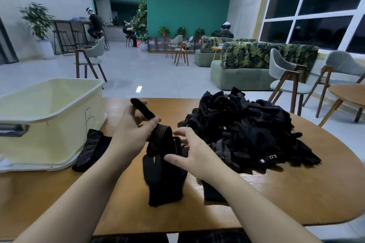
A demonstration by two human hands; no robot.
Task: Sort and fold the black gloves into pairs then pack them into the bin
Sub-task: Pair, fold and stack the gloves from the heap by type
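Big lounge-type room with green walls, leaf-print sofas (262,57), grey chairs (284,77) and a few people sitting way at the back. Only one view to go on, the head camera looking down at a rounded wooden table (296,193).

So on the tabletop: a pale yellow bin (49,116) sits at the left edge, with a dark handle on its near end (nothing visible inside from this angle). Just beside the bin's near right corner lies a folded glove pair (89,150), dotted grip side showing, touching or nearly touching the bin wall.

Over toward the right and far edge there's a heap of loose black gloves (254,126), some showing white dots, some showing small white labels.

Middle of the tabletop is where the action is. The left hand (130,134) is lifted off the surface and pinches a black glove (160,140) between thumb and fingers, so one glove finger sticks up past the hand toward the far edge and the dotted palm part hangs down. Its lower end drapes onto or overlaps a second black glove (166,181) lying flat near the front edge, cuff toward the person.

The right hand (199,156) hovers just beside the held glove with fingers spread and relaxed, not gripping anything. Under its wrist another dark piece of glove (213,191) lies on the table, partly hidden by the arm.
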